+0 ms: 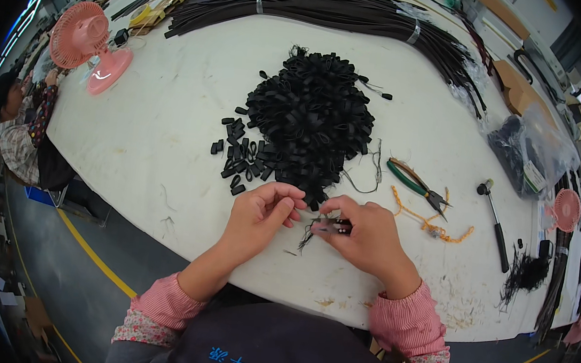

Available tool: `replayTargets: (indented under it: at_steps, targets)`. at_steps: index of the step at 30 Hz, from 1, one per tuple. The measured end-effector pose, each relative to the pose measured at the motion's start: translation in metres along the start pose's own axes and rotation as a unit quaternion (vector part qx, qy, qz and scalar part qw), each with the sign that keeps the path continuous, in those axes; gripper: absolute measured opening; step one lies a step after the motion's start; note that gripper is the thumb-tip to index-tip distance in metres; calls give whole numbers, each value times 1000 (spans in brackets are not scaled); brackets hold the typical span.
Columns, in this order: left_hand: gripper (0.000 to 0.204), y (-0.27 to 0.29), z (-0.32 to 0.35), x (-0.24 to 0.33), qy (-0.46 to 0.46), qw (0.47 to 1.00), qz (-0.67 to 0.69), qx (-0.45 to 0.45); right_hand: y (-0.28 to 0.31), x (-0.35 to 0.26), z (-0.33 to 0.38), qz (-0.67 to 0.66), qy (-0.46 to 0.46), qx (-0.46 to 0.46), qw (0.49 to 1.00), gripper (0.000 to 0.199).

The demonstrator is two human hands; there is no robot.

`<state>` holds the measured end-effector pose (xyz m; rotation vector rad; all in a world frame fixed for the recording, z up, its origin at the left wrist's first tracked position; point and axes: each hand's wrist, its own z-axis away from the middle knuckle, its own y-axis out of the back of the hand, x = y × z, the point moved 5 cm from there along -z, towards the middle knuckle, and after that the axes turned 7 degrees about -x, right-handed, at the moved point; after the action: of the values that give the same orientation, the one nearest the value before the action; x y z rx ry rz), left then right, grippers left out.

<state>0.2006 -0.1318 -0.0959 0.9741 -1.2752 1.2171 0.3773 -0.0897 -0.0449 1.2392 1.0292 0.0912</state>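
My right hand is closed round small dark thread snips, whose metal body shows between thumb and fingers. Close beside it, my left hand is curled with thumb and fingertips together; whatever they pinch, if anything, is too small to make out. Just beyond both hands rises a big heap of black fabric loops with loose threads. Single loops lie scattered at the heap's left side. Below my fingertips is a little tuft of cut black thread on the white table.
Right of the heap lie green-handled pliers, an orange cord and a hammer. A black thread pile is farther right. Bundled dark strips span the back. A pink fan stands left, near a seated person.
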Motion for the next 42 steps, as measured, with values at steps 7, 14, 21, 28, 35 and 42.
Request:
replayTargets:
  at_steps: [7, 14, 21, 28, 35, 42]
  targets:
    - [22, 5, -1, -1, -36, 999, 1, 30, 2, 23, 13, 156, -59, -2, 986, 12]
    - [22, 2, -1, 1, -41, 999, -5, 21, 65, 79, 60, 311, -308, 144, 888, 18]
    - [21, 7, 1, -1, -59, 997, -11, 53, 4, -2, 5, 63, 2, 53, 997, 28]
    - [21, 6, -1, -3, -57, 997, -17, 48, -22, 6, -14, 136, -50, 49, 988, 30]
    - [21, -2, 2, 2, -58, 989, -136, 26, -15, 32, -1, -96, -98, 80, 987, 16]
    - [25, -19, -6, 4, 12, 998, 46, -44, -24, 23, -2, -433, -119, -6, 894, 14]
